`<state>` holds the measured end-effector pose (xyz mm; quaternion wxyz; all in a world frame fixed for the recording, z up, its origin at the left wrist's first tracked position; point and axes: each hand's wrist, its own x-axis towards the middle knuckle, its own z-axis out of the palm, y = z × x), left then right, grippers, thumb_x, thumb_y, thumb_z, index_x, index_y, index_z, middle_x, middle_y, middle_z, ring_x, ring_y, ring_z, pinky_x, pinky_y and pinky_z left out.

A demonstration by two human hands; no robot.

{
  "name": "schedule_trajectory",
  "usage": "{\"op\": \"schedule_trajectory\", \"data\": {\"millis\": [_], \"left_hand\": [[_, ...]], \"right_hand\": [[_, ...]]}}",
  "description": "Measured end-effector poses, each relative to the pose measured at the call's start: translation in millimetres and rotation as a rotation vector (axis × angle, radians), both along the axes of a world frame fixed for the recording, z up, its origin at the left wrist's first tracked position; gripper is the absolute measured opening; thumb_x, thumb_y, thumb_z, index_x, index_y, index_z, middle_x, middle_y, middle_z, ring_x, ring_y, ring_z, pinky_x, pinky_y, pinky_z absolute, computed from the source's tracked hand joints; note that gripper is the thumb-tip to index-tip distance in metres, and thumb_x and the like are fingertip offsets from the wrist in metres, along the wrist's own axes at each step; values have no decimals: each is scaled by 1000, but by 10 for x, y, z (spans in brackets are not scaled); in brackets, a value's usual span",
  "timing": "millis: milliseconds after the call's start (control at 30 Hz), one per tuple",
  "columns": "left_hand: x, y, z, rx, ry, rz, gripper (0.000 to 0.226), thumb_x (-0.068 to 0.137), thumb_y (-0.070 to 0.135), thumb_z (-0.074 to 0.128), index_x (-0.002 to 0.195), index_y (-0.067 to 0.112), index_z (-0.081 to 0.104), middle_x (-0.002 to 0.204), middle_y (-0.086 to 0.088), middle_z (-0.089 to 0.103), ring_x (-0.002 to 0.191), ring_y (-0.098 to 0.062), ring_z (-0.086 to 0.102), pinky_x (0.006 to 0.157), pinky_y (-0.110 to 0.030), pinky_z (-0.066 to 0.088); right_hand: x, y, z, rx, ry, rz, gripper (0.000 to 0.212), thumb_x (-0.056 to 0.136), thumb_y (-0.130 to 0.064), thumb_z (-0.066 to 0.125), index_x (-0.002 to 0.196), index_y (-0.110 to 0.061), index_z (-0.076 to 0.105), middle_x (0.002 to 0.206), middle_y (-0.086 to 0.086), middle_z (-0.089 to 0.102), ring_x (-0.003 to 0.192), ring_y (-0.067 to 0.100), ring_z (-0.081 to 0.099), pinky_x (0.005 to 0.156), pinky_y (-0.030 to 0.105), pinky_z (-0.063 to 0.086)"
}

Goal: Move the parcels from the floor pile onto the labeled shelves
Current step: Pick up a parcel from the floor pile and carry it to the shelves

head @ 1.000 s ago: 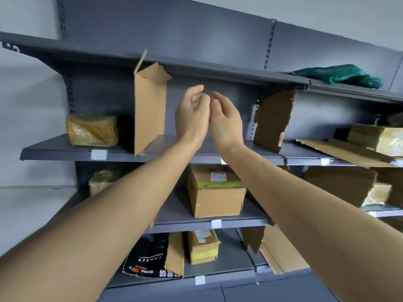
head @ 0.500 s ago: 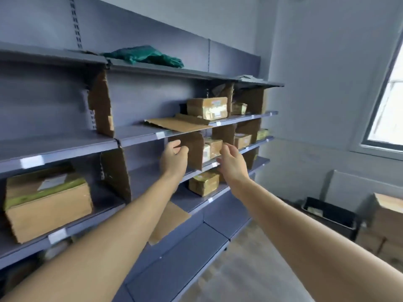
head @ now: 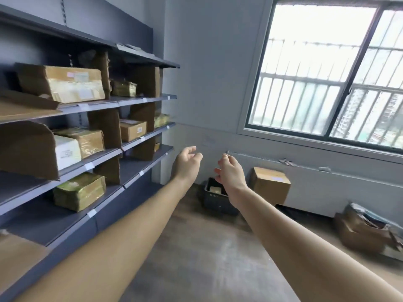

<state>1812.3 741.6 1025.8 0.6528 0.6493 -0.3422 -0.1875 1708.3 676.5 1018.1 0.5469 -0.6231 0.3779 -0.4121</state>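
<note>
Both my arms reach forward, empty. My left hand (head: 188,162) and my right hand (head: 230,172) hang in the air with loosely curled fingers, holding nothing. Beyond them on the floor stand a brown cardboard box (head: 269,185) against the wall and a dark plastic crate (head: 218,198) with a small parcel inside. More crumpled parcels (head: 368,231) lie at the right. On the left runs the grey shelving (head: 139,140) with white label tags, holding several taped parcels such as a large box (head: 65,83) on an upper shelf and a green-taped one (head: 79,191) lower down.
Cardboard dividers (head: 104,127) stand upright between shelf sections. A barred window (head: 327,83) fills the far wall above a low radiator ledge. Wooden floor (head: 207,258) stretches between me and the crate.
The view has swung right, from facing the shelves to looking along them toward the window and floor parcels. My hands have dropped lower and spread apart, still empty.
</note>
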Motion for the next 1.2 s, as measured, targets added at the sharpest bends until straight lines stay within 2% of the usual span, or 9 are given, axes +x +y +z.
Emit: {"op": "schedule_trajectory", "data": {"millis": [100, 233, 400, 533, 667, 800, 933, 1067, 1200], "left_hand": [[-88, -707, -138, 39, 24, -83, 39, 96, 26, 52, 134, 19, 54, 128, -3, 61, 115, -23, 60, 102, -40, 47], [-305, -1570, -352, 109, 81, -200, 38, 93, 28, 55, 130, 21, 56, 115, 2, 62, 113, -26, 62, 102, -46, 48], [-484, -2636, -605, 162, 105, -331, 37, 93, 30, 55, 129, 23, 54, 106, 10, 60, 108, -24, 65, 102, -47, 49], [-591, -3604, -875, 185, 135, -402, 33, 97, 25, 52, 130, 21, 51, 104, 10, 60, 100, -24, 69, 96, -38, 53], [-648, -4591, -1148, 238, 131, -426, 37, 97, 26, 52, 134, 21, 51, 110, 9, 60, 99, -18, 69, 97, -38, 52], [-564, -5469, -1218, 269, 163, -404, 38, 99, 23, 51, 137, 20, 51, 111, 5, 61, 103, -20, 67, 90, -34, 55], [-303, -6247, -1176, 252, 191, -354, 34, 99, 21, 51, 133, 20, 53, 117, -2, 62, 101, -18, 65, 77, -26, 56], [55, -6961, -1314, 256, 235, -309, 29, 100, 19, 48, 129, 17, 55, 119, -7, 64, 101, -20, 65, 56, -21, 55], [535, -7790, -1644, 297, 222, -275, 32, 98, 26, 50, 129, 21, 58, 120, -5, 65, 110, -24, 64, 82, -30, 53]], "right_hand": [[-135, -605, -87, 26, 6, -68, 24, 107, -32, 40, 127, -29, 52, 99, -6, 63, 99, 21, 63, 101, 49, 51], [-328, -1389, -321, 30, 110, -149, 42, 101, -32, 49, 143, -23, 51, 134, -1, 61, 121, 22, 61, 109, 46, 48], [-521, -2409, -621, 98, 145, -208, 44, 94, -32, 53, 137, -22, 56, 126, 2, 65, 114, 21, 64, 108, 45, 48], [-606, -3370, -947, 143, 146, -193, 32, 95, -28, 53, 126, -25, 54, 109, 5, 65, 84, 18, 61, 91, 40, 54], [-618, -4406, -1302, 188, 177, -152, 48, 94, -27, 56, 140, -17, 53, 123, 6, 68, 103, 22, 68, 102, 44, 54], [-481, -5304, -1364, 252, 198, -83, 43, 97, -26, 56, 139, -17, 55, 125, 8, 69, 94, 18, 70, 86, 35, 58], [-173, -6121, -1311, 283, 140, -31, 44, 96, -22, 58, 138, -12, 55, 123, 9, 70, 101, 20, 72, 87, 35, 61], [213, -6779, -1321, 284, 134, 17, 37, 97, -16, 56, 134, -10, 57, 117, 8, 73, 91, 13, 73, 60, 18, 55], [675, -7560, -1530, 295, 171, 41, 33, 98, -12, 55, 131, -10, 60, 108, 4, 75, 88, 11, 74, 64, 19, 57]]}}
